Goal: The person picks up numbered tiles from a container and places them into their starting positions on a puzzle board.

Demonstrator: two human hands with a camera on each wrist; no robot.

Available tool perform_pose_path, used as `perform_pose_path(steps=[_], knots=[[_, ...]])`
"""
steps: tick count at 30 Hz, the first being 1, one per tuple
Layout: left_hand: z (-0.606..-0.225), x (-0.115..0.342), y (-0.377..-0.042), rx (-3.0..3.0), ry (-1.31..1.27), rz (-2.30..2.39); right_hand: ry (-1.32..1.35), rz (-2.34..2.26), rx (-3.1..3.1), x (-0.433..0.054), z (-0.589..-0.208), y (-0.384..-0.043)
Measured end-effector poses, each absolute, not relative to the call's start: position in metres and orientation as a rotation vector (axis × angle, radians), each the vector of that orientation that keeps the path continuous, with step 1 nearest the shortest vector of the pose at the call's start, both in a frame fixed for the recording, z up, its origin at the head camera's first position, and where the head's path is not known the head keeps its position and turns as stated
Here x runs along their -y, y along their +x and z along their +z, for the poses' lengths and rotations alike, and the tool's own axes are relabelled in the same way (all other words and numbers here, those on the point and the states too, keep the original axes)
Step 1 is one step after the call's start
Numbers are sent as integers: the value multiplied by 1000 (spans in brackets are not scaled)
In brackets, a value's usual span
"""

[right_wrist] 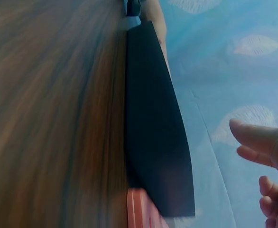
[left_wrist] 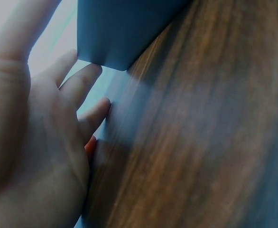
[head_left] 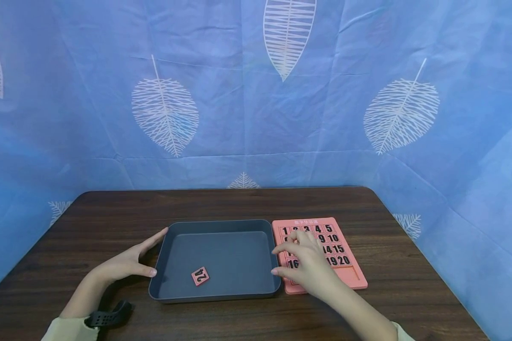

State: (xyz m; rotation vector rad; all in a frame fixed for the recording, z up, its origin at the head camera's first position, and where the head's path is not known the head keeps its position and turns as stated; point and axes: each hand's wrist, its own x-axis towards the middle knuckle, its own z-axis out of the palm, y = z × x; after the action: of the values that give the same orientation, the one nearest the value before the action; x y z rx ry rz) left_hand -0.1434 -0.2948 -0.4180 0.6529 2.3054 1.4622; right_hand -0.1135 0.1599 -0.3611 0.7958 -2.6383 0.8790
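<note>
A dark grey rectangular tray [head_left: 241, 258] lies on the table with one pink number tile [head_left: 200, 276] inside, marked 24 and turned askew. My left hand [head_left: 125, 260] rests against the tray's left side, thumb at the near left and fingers spread toward the far corner. In the left wrist view, fingertips meet the tray's dark wall [left_wrist: 125, 28]. Over the pink number board [head_left: 351, 277] hovers my right hand [head_left: 307, 263], thumb and index finger apart with nothing between them. It hides several numbered tiles; the bottom right of the board shows a bare slot.
The board stands right up against the tray's right side. Both are on a dark wooden table [head_left: 222, 203], with a blue leaf-patterned cloth [head_left: 222, 118] hanging behind. A black band [head_left: 111, 316] is around my left wrist.
</note>
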Motion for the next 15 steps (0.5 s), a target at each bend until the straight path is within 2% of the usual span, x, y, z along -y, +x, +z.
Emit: perform_pose_path(steps=[15], knots=[[-419,296,-143,-2300,648,1460,1215,857,2642,-80,-366,-137]])
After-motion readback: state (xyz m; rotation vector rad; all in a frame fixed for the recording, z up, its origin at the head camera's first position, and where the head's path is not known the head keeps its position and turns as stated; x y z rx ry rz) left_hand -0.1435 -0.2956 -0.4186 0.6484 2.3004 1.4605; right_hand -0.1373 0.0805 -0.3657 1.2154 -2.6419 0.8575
